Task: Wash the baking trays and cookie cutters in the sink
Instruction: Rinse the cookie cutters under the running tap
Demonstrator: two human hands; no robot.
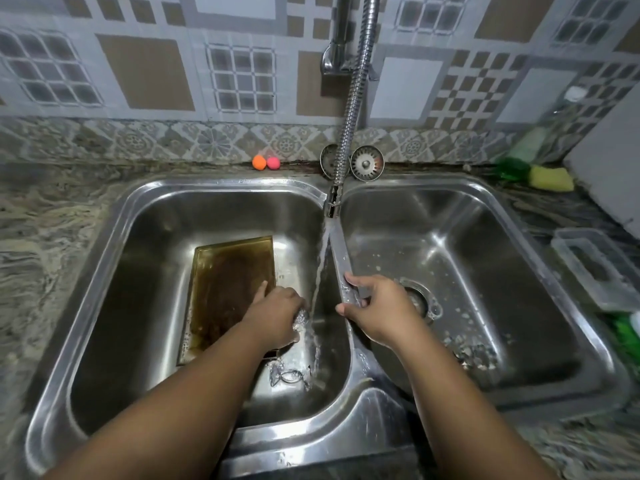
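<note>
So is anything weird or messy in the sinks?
A little. Bits of food scraps lie scattered on the floor of the right basin, near its drain. The two sink strainers aren't in the drains; they lean against the wall behind the tap. The baking tray in the left basin looks brown and greasy.

Soft, even light from above leaves bright streaks of glare on the walls of my stainless steel double sink [491,216]. The wide lens bends the patterned tile wall [138,71], and the edges go blurry, especially the clear plastic container [595,268] at right.
</note>
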